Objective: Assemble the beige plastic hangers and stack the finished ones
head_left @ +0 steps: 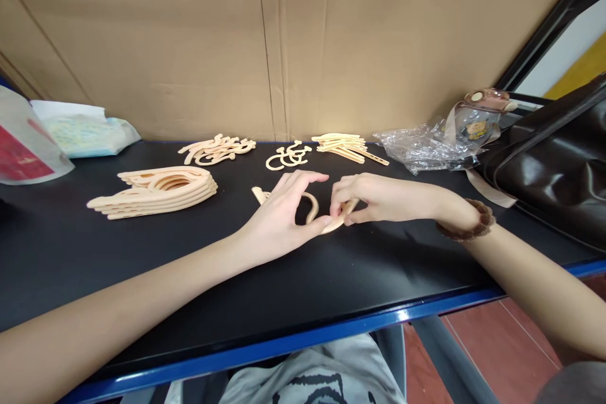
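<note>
My left hand lies over beige plastic hanger parts with its thumb and index finger stretched apart. Its thumb tip touches a curved hanger arm. My right hand pinches that arm between thumb and fingers, just right of my left thumb. A beige hook-shaped curve shows between my left thumb and index finger. Another beige end sticks out on the far side of the left hand. My left hand and fingers hide how these pieces join.
A stack of beige hangers lies at left. Behind are piles of hanger arms, hooks and flat bars. Clear plastic wrap, a bottle and a dark bag stand right. A tissue pack is left.
</note>
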The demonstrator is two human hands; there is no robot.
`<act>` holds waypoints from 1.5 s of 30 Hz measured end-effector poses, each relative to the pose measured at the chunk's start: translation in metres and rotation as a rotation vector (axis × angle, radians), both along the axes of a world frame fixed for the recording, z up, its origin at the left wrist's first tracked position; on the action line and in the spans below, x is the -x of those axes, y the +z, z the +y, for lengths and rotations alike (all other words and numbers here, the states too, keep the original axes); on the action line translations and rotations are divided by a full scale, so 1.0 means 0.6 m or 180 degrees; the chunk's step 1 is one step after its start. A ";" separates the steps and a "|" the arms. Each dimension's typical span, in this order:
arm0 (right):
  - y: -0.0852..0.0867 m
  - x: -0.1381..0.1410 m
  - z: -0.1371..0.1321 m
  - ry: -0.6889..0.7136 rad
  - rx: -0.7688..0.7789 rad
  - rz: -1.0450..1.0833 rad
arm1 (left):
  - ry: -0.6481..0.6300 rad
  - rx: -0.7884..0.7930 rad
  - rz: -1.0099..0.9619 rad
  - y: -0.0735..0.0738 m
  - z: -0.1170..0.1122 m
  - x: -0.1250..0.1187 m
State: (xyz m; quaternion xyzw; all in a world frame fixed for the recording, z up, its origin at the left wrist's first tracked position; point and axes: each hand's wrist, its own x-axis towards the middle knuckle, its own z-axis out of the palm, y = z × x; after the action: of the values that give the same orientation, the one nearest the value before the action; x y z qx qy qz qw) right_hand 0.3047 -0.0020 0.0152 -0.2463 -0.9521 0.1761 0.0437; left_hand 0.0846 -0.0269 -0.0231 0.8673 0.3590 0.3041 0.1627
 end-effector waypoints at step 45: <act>-0.016 -0.006 0.024 -0.0768 -0.0213 0.0426 | -0.0148 0.0008 0.0917 0.002 -0.009 -0.001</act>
State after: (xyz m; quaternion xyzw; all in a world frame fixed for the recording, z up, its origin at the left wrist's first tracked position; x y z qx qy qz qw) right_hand 0.3082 0.0122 0.0057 -0.3451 -0.9158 0.1537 0.1361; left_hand 0.0851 -0.0320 -0.0222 0.9098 0.3588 0.1721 0.1176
